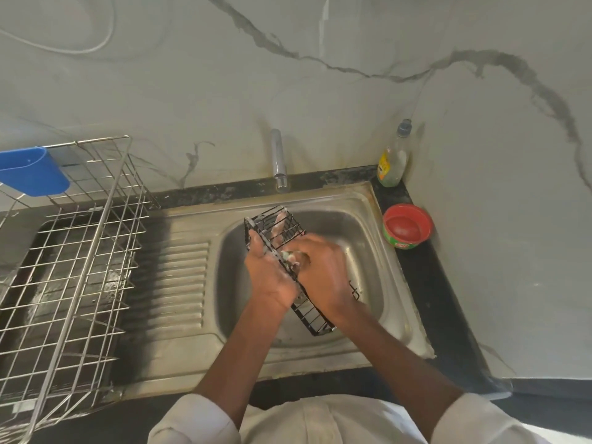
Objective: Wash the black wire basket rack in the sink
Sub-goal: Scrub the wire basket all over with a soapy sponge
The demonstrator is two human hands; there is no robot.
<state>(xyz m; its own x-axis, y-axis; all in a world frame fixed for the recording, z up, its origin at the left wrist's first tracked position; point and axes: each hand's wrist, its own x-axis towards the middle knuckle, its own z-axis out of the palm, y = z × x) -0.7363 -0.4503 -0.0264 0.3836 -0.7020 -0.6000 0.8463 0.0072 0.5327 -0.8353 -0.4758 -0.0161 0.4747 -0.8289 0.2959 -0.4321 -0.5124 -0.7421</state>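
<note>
Over the sink, the left hand holds the black wire rack from underneath, fingers showing through the wires at its far end. The right hand is curled around a small soapy scrubber, pressing it against the rack's long side. The rack is tilted above the sink, its near end lower. No water can be seen running from the tap behind the sink. This looks like the soaping step, partway done. Next would likely be turning the rack to scrub its other sides, then rinsing. Right of the sink stand a red tub and a soap bottle; left of it, a metal drying rack.
</note>
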